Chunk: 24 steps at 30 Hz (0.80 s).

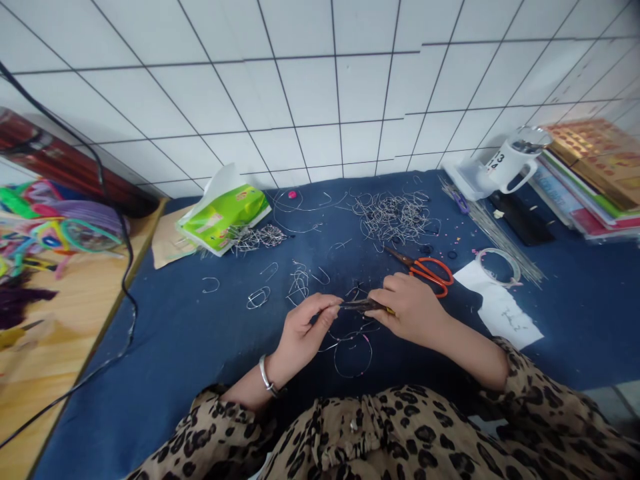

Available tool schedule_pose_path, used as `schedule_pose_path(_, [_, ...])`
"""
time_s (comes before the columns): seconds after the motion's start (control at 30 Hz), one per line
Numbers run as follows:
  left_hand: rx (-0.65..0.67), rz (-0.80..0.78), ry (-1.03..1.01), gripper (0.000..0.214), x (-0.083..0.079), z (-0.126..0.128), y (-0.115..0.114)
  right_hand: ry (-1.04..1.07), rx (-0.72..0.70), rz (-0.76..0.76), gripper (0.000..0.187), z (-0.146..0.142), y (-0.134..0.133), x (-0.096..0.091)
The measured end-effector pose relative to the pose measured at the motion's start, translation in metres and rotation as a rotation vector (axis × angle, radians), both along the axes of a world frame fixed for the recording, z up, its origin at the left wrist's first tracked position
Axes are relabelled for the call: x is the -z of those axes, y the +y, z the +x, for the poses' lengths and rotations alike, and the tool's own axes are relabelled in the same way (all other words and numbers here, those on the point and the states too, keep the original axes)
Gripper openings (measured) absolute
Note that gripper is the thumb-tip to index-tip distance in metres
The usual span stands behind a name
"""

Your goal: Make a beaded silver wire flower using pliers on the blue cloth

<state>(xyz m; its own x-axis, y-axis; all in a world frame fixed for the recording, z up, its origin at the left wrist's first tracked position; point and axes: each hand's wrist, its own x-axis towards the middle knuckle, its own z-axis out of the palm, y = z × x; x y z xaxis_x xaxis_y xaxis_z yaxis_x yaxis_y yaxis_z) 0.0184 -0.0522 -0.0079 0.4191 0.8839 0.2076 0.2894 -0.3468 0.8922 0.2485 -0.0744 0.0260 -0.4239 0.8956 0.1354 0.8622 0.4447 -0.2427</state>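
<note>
The left hand and right hand meet over the blue tabletop. The right fingers wrap the handles of the pliers, whose tip points to the left fingers; these are pinched closed, apparently on a fine piece of wire at that tip, too small to trace. A thin wire loop with a pink bead lies just below the fingers, on the wearer's side. Scissors lie just beyond the right fingers. Judged by this layout, much shaping is done: a large heap of bent wires sits beyond the right fingers, and a small cluster beyond the left. The piece in hand appears unfinished; straight wires, well right of the fingers, are unbent. How many pieces are left cannot be told.
</note>
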Motion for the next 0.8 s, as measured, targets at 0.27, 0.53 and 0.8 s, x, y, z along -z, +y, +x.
schedule_pose_path(0.27, [-0.042, -0.033, -0.04, 0.017, 0.0056, -0.0001, -0.0009, -0.017, 0.006, 0.001, 0.031, -0.0006, 0.0, -0.0011])
schedule_pose_path(0.53, [-0.018, -0.048, -0.08, 0.017, 0.0048, 0.002, -0.0015, -0.038, 0.008, 0.005, 0.031, -0.0011, 0.0, -0.0012])
schedule_pose_path(0.8, [0.024, 0.044, -0.079, 0.02, 0.0041, 0.0013, 0.0, -0.038, -0.001, 0.001, 0.032, -0.0025, -0.0015, -0.0022])
